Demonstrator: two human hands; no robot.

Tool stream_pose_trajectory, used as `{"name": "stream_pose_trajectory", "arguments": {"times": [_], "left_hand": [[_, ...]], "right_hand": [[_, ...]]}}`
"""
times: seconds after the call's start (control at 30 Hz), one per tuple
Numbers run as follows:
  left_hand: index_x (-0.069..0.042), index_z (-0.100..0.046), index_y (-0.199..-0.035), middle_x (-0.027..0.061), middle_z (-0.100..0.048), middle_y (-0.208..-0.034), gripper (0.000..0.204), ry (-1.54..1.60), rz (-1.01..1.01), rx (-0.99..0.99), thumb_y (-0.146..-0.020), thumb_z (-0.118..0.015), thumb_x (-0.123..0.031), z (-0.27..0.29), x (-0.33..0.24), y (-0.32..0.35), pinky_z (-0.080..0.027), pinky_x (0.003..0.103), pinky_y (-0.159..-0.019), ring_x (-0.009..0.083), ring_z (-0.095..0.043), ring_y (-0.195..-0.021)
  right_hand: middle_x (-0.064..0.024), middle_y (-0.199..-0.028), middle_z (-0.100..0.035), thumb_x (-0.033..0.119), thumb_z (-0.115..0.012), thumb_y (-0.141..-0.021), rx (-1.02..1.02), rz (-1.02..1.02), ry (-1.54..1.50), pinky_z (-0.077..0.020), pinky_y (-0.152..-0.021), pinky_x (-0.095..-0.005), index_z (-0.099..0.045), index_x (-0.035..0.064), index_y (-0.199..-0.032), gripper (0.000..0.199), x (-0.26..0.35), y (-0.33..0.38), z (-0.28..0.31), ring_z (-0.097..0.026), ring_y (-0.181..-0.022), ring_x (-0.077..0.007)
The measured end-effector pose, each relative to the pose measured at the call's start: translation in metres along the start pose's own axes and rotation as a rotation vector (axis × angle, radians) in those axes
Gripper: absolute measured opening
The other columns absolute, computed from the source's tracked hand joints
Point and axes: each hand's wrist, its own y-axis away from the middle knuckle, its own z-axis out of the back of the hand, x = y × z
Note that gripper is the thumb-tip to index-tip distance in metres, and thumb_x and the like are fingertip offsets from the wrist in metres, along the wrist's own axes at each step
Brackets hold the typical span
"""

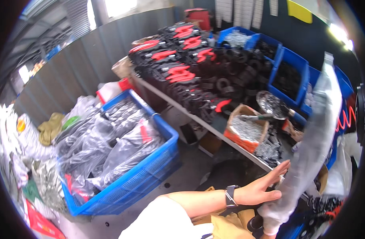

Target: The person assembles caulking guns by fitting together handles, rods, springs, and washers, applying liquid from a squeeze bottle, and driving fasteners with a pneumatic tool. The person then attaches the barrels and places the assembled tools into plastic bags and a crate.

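Note:
My left hand (265, 187), with a dark watch on its wrist, has its fingers stretched out. It lies against a long clear plastic bag (310, 147), which rises towards the upper right. At the lower edge, a small part of my right hand (270, 232) shows at the bag's lower end, and plastic covers its fingers. A round black part (255, 223) is just left of it. Whether anything is inside the bag cannot be made out.
A blue crate (126, 171) full of plastic-wrapped dark items stands on the left. The workbench edge (182, 113) runs diagonally. Rows of black-and-red parts (178, 73), an orange-sided box (246, 129) of small metal pieces and blue bins (288, 75) occupy the bench.

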Motion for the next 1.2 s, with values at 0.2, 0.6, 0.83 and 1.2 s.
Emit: {"name": "stream_pose_trajectory", "arguments": {"times": [0.2, 0.6, 0.83, 1.2], "left_hand": [[-0.003, -0.032, -0.141, 0.0081, -0.051, -0.132, 0.072, 0.13, -0.02, -0.724, -0.085, -0.076, -0.013, 0.044, -0.029, 0.076, -0.039, 0.035, -0.105, 0.018, -0.049, -0.122], [-0.003, -0.054, -0.119, 0.0081, -0.064, -0.105, 0.032, -0.137, -0.846, -1.843, -0.088, -0.064, -0.005, 0.114, -0.206, 0.282, -0.057, 0.038, -0.081, 0.0195, -0.065, -0.095], [-0.001, -0.035, -0.119, 0.0165, -0.055, -0.118, 0.054, 0.044, -1.052, -2.179, -0.083, -0.075, -0.007, 0.186, -0.234, 0.401, -0.054, 0.046, -0.086, 0.0278, -0.06, -0.105], [-0.003, -0.059, -0.106, 0.01, -0.065, -0.107, 0.034, 0.067, -0.658, -2.342, -0.095, -0.065, -0.034, 0.249, -0.238, 0.492, -0.054, 0.04, -0.079, 0.0221, -0.065, -0.096]], "right_hand": [[-0.0179, -0.121, -0.057, 0.02, -0.085, -0.072, 0.133, -0.043, 0.406, -0.0556, -0.082, -0.0375, -0.034, -0.001, -0.142, 0.089, 0.03, -0.162, -0.183, -0.066, -0.091, -0.0288], [-0.0097, -0.112, -0.053, 0.017, -0.09, -0.065, 1.338, -0.136, 0.551, -0.0457, -0.093, -0.0316, -0.043, 0.0046, -0.135, 0.086, 0.078, -0.272, -0.447, -0.054, -0.103, -0.0174], [-0.0107, -0.095, -0.059, 0.022, -0.078, -0.08, 1.117, -0.491, 0.315, -0.0529, -0.066, -0.0299, -0.041, 0.0029, -0.13, 0.065, 0.003, -0.294, -0.574, -0.061, -0.078, -0.015], [-0.0283, -0.14, -0.047, 0.034, -0.058, -0.092, 0.979, -0.174, 0.846, -0.0382, -0.106, -0.0405, -0.022, 0.0109, -0.154, 0.075, -0.073, -0.294, -0.612, -0.048, -0.127, -0.0444]]}}
